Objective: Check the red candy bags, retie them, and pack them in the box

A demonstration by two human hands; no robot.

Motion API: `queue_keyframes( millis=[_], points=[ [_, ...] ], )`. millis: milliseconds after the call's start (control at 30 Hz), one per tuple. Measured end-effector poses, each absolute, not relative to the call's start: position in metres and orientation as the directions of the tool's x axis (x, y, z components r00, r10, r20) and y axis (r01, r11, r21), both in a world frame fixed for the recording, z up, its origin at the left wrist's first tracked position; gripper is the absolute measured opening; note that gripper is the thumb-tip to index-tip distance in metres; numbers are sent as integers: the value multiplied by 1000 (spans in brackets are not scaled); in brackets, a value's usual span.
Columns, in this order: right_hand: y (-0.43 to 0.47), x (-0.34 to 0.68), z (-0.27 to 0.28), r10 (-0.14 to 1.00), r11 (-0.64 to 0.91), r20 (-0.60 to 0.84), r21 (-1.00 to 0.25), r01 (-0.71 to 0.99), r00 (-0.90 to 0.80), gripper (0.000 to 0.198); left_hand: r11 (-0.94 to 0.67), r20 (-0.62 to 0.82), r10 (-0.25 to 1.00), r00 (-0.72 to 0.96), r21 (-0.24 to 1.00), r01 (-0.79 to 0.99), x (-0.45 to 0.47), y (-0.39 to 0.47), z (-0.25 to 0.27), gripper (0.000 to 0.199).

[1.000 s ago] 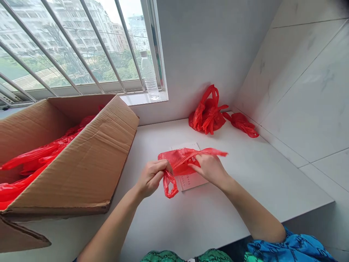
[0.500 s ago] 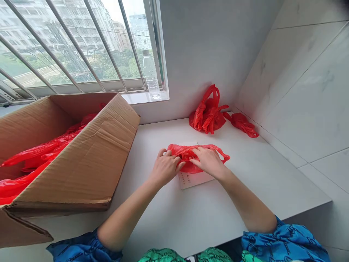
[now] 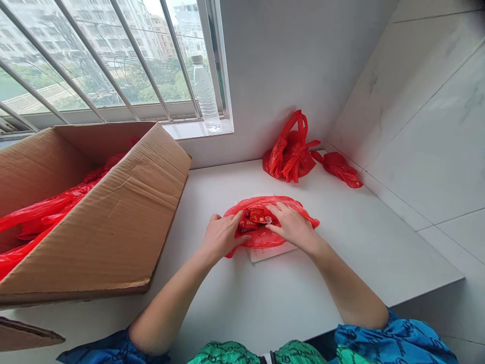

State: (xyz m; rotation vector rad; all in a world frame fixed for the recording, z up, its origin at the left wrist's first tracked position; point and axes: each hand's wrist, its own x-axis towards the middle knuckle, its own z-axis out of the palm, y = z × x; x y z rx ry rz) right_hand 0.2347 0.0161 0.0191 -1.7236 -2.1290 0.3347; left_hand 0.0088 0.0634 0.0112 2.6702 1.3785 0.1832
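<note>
A thin red plastic bag (image 3: 265, 238) lies on the table in front of me with its mouth spread wide. Inside it several small shiny red packets (image 3: 257, 216) with gold and white print show. My left hand (image 3: 223, 235) is at the left side of the mouth, fingers and thumb apart, touching the plastic. On the right, my right hand (image 3: 293, 228) reaches over the rim, its thumb and fingers spread beside the packets. Under the bag, a white printed card or booklet (image 3: 261, 254) sticks out at the front; most of it is hidden.
A big open cardboard box (image 3: 125, 217) with red plastic bags (image 3: 56, 212) inside stands at the left. At the back wall sit a knotted, filled red bag (image 3: 290, 159) and a smaller red bundle (image 3: 341, 169). A clear bottle (image 3: 206, 96) stands on the windowsill.
The bag's mouth has been pulled wider, so the red packets inside now show. My left hand has moved left and slightly down; my right hand has stayed nearly in place.
</note>
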Motion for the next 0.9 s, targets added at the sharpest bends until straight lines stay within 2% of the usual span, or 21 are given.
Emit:
queue_keyframes(
  millis=[100,167,267,433,567,767,900],
  points=[
    [23,217,7,912,387,329,-497,776,-244,30,-568,68,820,569,231,790,2,70,1,38],
    [29,208,-4,897,429,348,-540,724,-271,30,-565,72,821,567,253,786,-3,72,-10,36],
    [37,209,-17,918,391,316,-609,690,-241,24,-577,103,812,574,282,766,-5,74,-23,38],
    [40,229,-18,948,280,316,-771,572,-38,25,-587,254,810,529,337,736,-1,74,-33,39],
    [37,234,-14,956,221,292,-791,571,34,28,-575,295,816,497,333,747,3,75,-39,40],
    [34,230,-6,946,233,317,-810,538,68,30,-550,315,825,469,255,795,5,73,-38,55],
    [33,230,-3,951,196,289,-841,505,112,30,-550,380,817,434,287,784,8,68,-27,45]
  ],
)
